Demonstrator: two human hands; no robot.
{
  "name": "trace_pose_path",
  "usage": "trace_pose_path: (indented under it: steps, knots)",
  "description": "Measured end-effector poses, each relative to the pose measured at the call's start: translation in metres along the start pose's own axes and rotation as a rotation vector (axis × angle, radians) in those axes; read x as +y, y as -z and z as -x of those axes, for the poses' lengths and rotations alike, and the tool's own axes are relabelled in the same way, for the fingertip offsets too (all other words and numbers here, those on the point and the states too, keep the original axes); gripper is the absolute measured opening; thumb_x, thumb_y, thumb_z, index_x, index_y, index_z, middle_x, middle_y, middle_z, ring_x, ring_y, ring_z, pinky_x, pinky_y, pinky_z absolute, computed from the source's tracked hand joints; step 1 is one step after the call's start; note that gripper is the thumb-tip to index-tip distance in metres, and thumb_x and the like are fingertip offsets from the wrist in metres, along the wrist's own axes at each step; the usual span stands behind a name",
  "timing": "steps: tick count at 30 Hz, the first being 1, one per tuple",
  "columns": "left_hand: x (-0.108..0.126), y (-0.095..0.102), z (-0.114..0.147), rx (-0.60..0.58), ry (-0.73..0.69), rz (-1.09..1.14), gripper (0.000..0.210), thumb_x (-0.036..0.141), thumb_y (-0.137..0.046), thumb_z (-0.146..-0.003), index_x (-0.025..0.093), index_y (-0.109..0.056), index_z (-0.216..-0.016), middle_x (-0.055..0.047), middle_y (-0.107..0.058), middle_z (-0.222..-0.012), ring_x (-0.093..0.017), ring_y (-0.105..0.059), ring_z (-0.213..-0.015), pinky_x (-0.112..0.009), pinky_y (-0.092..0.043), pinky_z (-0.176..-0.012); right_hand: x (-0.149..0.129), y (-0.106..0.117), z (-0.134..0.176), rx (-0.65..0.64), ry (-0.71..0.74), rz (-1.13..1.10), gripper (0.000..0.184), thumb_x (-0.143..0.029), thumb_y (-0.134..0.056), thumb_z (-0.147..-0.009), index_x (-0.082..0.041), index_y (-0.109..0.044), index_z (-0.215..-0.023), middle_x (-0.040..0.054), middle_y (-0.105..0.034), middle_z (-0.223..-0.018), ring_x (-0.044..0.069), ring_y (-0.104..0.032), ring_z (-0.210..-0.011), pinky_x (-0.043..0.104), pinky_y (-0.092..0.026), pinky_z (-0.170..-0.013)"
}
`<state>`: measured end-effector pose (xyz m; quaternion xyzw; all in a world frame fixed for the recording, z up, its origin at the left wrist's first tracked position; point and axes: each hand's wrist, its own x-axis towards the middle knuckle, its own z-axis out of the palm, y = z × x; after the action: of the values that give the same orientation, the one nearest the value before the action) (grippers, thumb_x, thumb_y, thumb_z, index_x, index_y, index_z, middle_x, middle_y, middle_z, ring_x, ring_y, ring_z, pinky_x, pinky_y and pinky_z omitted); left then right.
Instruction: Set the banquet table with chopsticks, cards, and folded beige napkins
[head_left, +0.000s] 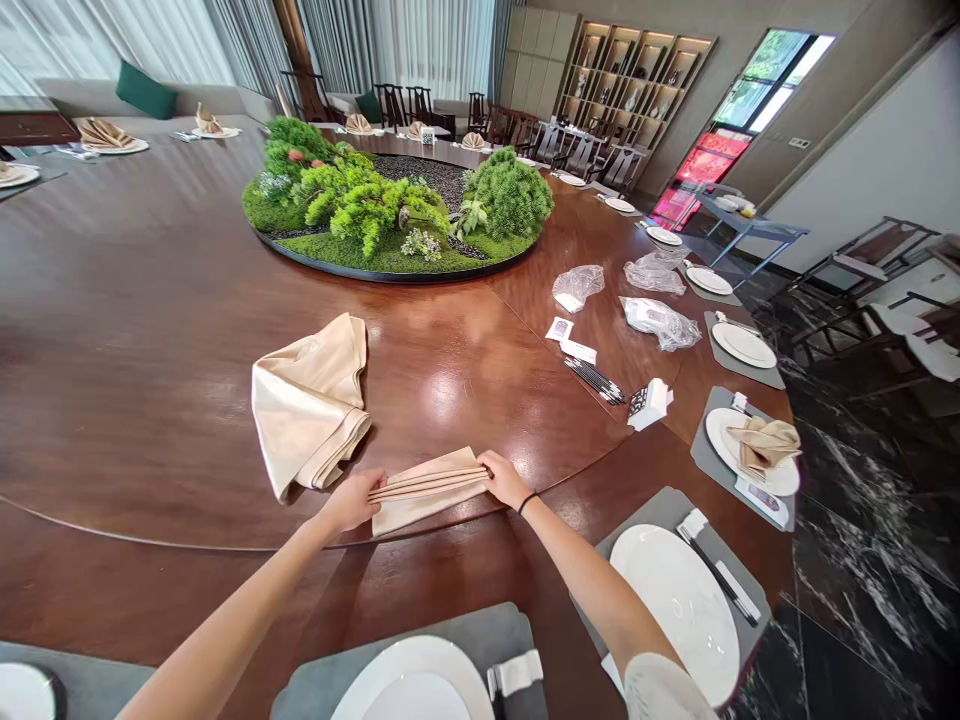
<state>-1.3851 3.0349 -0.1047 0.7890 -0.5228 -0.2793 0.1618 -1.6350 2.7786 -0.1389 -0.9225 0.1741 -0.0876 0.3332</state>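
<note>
A beige cloth napkin [427, 512], pleated along its middle, lies on the dark wooden table near its inner round edge. My left hand [355, 500] pinches the left ends of the pleats. At the right ends, my right hand [504, 480] grips the same folds, a dark band round its wrist. Between the hands the pleats are stretched straight, with flat cloth showing on both sides of them. Beyond my left hand rests a loose heap of beige napkins [311, 405], its corners uneven.
A round planter of moss and shrubs [397, 265] occupies the table's centre. To the right are plastic bags [660, 322], chopsticks [594, 381] and a small white box [649, 404]. White plates [679, 610] on grey placemats [480, 640] line the near and right edges.
</note>
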Motion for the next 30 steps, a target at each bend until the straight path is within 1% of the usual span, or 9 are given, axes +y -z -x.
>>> trace_pose_path:
  steps: [3,5,9,12,16,19,23,27,30]
  knots:
    - [0.023,-0.016,-0.001,0.01,-0.025,-0.407,0.032,0.009,-0.054,-0.063,0.018,-0.057,-0.094,-0.01,-0.065,-0.093,-0.029,-0.055,-0.099,-0.041,-0.038,-0.085,-0.006,-0.007,-0.009,-0.032,0.114,0.277,0.026,-0.006,-0.052,-0.081,-0.022,-0.057,-0.1,0.0036,-0.057,-0.115,0.013,-0.06,-0.084,0.023,-0.045,-0.074]
    - [0.04,-0.031,0.001,-0.008,-0.04,-0.523,0.034,0.015,-0.057,-0.067,0.016,-0.058,-0.101,-0.014,-0.064,-0.098,-0.034,-0.053,-0.102,-0.047,-0.036,-0.088,-0.008,-0.013,-0.011,-0.055,0.141,0.388,0.025,-0.007,-0.049,-0.084,-0.022,-0.056,-0.103,0.0051,-0.055,-0.119,0.014,-0.06,-0.085,0.023,-0.045,-0.072]
    - [0.065,-0.055,0.002,0.045,-0.056,-0.51,0.032,0.034,-0.045,-0.085,0.016,-0.056,-0.109,-0.015,-0.06,-0.106,-0.033,-0.051,-0.103,-0.047,-0.039,-0.087,-0.011,-0.015,-0.01,-0.06,0.139,0.455,0.027,-0.009,-0.043,-0.089,-0.021,-0.054,-0.11,0.0066,-0.054,-0.121,0.017,-0.06,-0.09,0.024,-0.046,-0.071]
    - [0.073,-0.06,-0.003,0.052,-0.019,-0.494,0.038,0.043,-0.043,-0.087,0.017,-0.054,-0.113,-0.016,-0.056,-0.11,-0.032,-0.05,-0.104,-0.044,-0.043,-0.082,-0.023,-0.008,-0.005,-0.078,0.132,0.489,0.027,-0.014,-0.049,-0.087,-0.019,-0.053,-0.114,0.0092,-0.054,-0.125,0.021,-0.057,-0.098,0.029,-0.047,-0.076]
    - [0.072,-0.059,-0.013,-0.016,-0.019,-0.538,0.035,0.03,-0.054,-0.081,0.014,-0.053,-0.113,-0.016,-0.055,-0.11,-0.033,-0.053,-0.102,-0.042,-0.048,-0.076,-0.04,-0.003,-0.001,-0.063,0.254,0.539,0.041,-0.036,-0.064,-0.082,-0.015,-0.054,-0.115,0.0162,-0.045,-0.138,0.032,-0.04,-0.124,0.046,-0.038,-0.096]
    - [0.068,-0.051,-0.016,-0.059,-0.049,-0.55,0.03,0.016,-0.049,-0.082,0.012,-0.054,-0.112,-0.018,-0.057,-0.109,-0.032,-0.057,-0.1,-0.042,-0.05,-0.075,-0.042,0.0,-0.007,-0.149,0.356,0.532,0.025,-0.029,-0.059,-0.086,-0.015,-0.06,-0.107,0.0154,-0.059,-0.119,0.028,-0.046,-0.119,0.045,-0.034,-0.1]
    - [0.057,-0.019,-0.005,-0.12,-0.073,-0.52,0.032,0.013,-0.043,-0.086,0.011,-0.055,-0.115,-0.015,-0.062,-0.099,-0.028,-0.063,-0.088,-0.039,-0.051,-0.075,-0.035,0.028,-0.029,-0.182,0.241,0.325,0.013,-0.013,-0.055,-0.086,-0.016,-0.066,-0.092,0.0078,-0.067,-0.092,0.019,-0.06,-0.089,0.033,-0.043,-0.086]
    - [0.049,0.025,0.021,-0.095,-0.336,-0.46,0.05,0.01,-0.043,-0.086,0.027,-0.048,-0.133,-0.006,-0.061,-0.098,-0.021,-0.062,-0.088,-0.031,-0.048,-0.082,-0.05,0.077,-0.046,-0.118,0.113,-0.171,0.011,-0.019,-0.065,-0.08,-0.016,-0.068,-0.089,0.0028,-0.069,-0.086,0.014,-0.062,-0.077,0.025,-0.046,-0.074]
    - [0.05,0.045,0.037,0.001,-0.447,-0.303,0.053,0.01,-0.042,-0.087,0.036,-0.049,-0.134,-0.003,-0.059,-0.095,-0.016,-0.062,-0.08,-0.027,-0.048,-0.078,-0.085,0.102,-0.046,-0.013,0.106,-0.329,0.013,-0.024,-0.067,-0.078,-0.015,-0.068,-0.088,0.0026,-0.069,-0.083,0.014,-0.061,-0.076,0.025,-0.047,-0.072]
